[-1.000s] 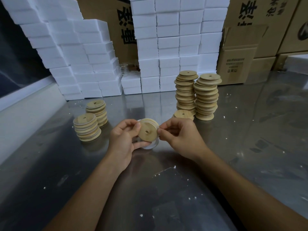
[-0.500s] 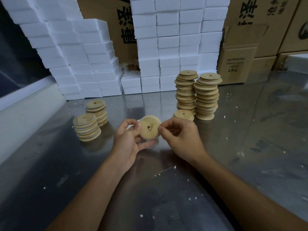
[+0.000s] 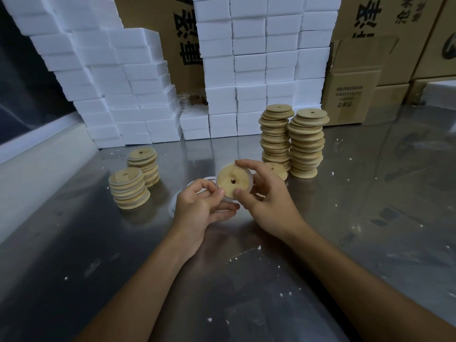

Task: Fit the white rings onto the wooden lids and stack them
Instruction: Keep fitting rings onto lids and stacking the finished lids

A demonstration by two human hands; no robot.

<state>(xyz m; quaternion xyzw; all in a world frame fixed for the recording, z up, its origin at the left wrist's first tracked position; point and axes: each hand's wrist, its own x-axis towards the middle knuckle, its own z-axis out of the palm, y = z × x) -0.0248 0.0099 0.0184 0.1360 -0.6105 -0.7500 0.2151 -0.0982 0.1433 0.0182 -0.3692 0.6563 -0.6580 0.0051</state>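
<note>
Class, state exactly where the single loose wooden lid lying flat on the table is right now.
In the head view, the loose wooden lid lies right of centre on the metal table, just behind the right hand and in front of the two tall lid stacks.

Both hands raise a wooden lid (image 3: pixel 233 180), tilted with its holed face toward the camera, above the steel tabletop (image 3: pixel 357 218). The right hand (image 3: pixel 270 206) holds its rim between thumb and fingers; the left hand (image 3: pixel 199 209) pinches its lower left edge. Two short lid stacks (image 3: pixel 134 185) stand left, two tall lid stacks (image 3: pixel 292 140) right, before white foam blocks (image 3: pixel 251 70).
</note>
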